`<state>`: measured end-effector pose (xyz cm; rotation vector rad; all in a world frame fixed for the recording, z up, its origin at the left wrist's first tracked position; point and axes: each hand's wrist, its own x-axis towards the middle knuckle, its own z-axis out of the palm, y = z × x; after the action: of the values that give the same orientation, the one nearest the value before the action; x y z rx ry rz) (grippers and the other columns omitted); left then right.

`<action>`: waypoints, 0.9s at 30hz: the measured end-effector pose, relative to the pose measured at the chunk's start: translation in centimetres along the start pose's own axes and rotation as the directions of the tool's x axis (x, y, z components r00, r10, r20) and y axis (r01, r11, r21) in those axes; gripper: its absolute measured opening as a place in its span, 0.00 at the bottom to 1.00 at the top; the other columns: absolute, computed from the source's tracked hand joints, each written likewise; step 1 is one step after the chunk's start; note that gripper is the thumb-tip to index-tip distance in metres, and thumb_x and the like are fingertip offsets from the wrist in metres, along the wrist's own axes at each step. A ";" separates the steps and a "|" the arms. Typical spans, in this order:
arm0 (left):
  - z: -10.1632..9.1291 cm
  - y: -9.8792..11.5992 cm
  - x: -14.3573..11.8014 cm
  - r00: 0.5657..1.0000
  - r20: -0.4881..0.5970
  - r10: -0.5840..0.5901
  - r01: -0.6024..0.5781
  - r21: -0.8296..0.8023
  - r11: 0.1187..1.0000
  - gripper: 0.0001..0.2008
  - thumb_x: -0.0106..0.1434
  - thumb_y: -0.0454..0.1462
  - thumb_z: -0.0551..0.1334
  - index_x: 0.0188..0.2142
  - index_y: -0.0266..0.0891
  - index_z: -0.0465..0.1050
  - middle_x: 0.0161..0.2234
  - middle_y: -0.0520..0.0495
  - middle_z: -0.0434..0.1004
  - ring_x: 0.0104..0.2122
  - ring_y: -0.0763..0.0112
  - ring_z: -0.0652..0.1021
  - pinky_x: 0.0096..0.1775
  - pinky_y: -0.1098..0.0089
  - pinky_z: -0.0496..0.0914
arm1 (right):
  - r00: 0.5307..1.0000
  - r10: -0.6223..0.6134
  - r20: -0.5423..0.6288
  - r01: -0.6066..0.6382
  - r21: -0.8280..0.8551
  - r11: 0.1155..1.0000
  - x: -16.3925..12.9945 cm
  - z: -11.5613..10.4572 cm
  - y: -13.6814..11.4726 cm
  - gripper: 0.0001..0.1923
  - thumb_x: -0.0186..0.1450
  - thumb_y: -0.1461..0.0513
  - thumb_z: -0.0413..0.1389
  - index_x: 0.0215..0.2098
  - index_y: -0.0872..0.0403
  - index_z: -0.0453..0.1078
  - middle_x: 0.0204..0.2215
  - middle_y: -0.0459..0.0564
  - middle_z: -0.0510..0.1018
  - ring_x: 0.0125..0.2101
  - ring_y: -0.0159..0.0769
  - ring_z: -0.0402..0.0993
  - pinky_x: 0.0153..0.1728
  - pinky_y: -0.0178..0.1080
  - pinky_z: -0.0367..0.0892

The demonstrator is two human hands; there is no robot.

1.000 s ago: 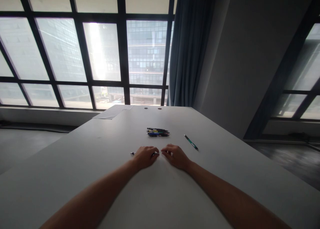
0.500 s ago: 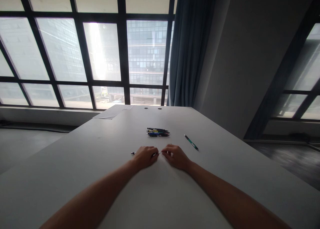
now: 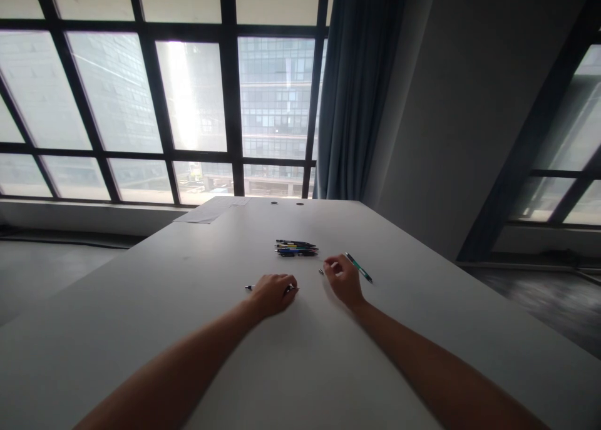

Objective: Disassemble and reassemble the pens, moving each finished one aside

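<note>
Held pen [image 3: 248,287]: kept lengthwise from left to right, low over the near part of the white table [image 3: 300,361]; its dark end is shown left of the left hand, a thin pale end to the right.
Stage: judged to be partway, with the held pen seemingly taken apart and its rejoining left undone.
Small piece [image 3: 321,271]: left loose on the table, just left of the right hand and apart from the held pen; it is judged to be a pen tip.
Left hand [image 3: 275,292]: curled firmly around the held pen, whose middle is covered by the fingers.
Right hand [image 3: 345,281]: thumb and forefinger brought close together near the small piece; whether anything tiny is pinched cannot be told.
Green pen [image 3: 359,268]: laid aslant, just beside the right hand on its right, seemingly whole.
Pen group [image 3: 295,250]: gathered farther off, beyond both hands; whether any has been handled cannot be told.
</note>
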<state>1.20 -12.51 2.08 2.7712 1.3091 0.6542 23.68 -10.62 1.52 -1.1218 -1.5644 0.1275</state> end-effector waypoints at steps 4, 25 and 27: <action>-0.4 0.3 -0.1 0.999 0.022 -0.027 0.027 -0.008 1.000 0.14 0.66 0.43 0.52 0.43 0.42 0.73 0.38 0.47 0.81 0.33 0.67 0.79 0.35 0.69 0.69 | 0.970 0.174 -0.169 -0.174 0.018 0.985 0.8 -0.3 1.4 0.12 0.59 0.54 0.53 0.32 0.55 0.69 0.24 0.47 0.73 0.22 0.33 0.65 0.26 0.35 0.64; -0.1 0.2 0.0 1.000 0.002 -0.015 0.015 0.038 0.999 0.13 0.66 0.42 0.52 0.38 0.41 0.73 0.35 0.47 0.80 0.31 0.67 0.78 0.33 0.71 0.67 | 0.913 -0.007 0.407 0.140 -0.299 0.944 -0.9 0.2 -0.7 0.09 0.60 0.62 0.54 0.33 0.53 0.78 0.29 0.48 0.78 0.27 0.32 0.71 0.32 0.34 0.63; -0.2 0.3 0.0 1.000 0.005 -0.018 0.018 0.035 0.999 0.13 0.66 0.42 0.52 0.37 0.41 0.73 0.34 0.47 0.79 0.30 0.67 0.77 0.33 0.70 0.67 | 0.909 0.007 0.417 0.134 -0.309 0.942 -0.9 0.1 -0.9 0.09 0.60 0.62 0.54 0.32 0.53 0.78 0.29 0.48 0.78 0.27 0.33 0.72 0.32 0.35 0.63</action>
<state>1.32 -12.71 2.32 2.7834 1.3556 0.6292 22.96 -11.68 1.34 -1.3655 -2.0579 0.0593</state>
